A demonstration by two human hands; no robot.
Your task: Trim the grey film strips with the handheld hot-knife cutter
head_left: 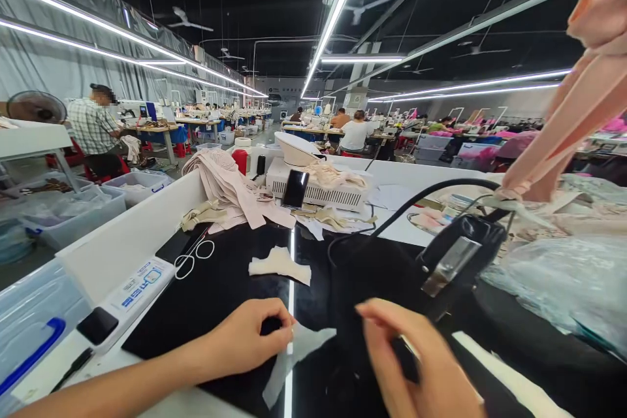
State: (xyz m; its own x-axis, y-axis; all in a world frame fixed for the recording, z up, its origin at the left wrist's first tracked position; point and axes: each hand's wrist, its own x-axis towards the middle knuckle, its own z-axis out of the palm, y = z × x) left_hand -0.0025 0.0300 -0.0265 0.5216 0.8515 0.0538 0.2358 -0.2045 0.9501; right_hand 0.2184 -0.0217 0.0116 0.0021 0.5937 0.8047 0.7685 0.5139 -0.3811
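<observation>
My left hand [257,336] pinches the upper edge of a thin, whitish, translucent fabric piece [306,343] between thumb and fingertips. The piece lies over the glossy black worktop [215,300], one narrow end pointing right and another toward me. To its right, my right hand [409,356] is raised with curled fingers, apart from the fabric. A pale edge shows in the gap of that hand, but what it belongs to is hidden. Beyond my left hand lies a cream, padded cut piece [279,264] with a curved outline.
A black clamp-like device [455,255] with a metal plate and cable stands right, under hanging pink fabric [563,117]. A cream strip [509,375] lies front right. Fabric strips [230,186], a phone [295,189] and a vented white box [318,186] line the back. A white-and-blue box [140,284] is left.
</observation>
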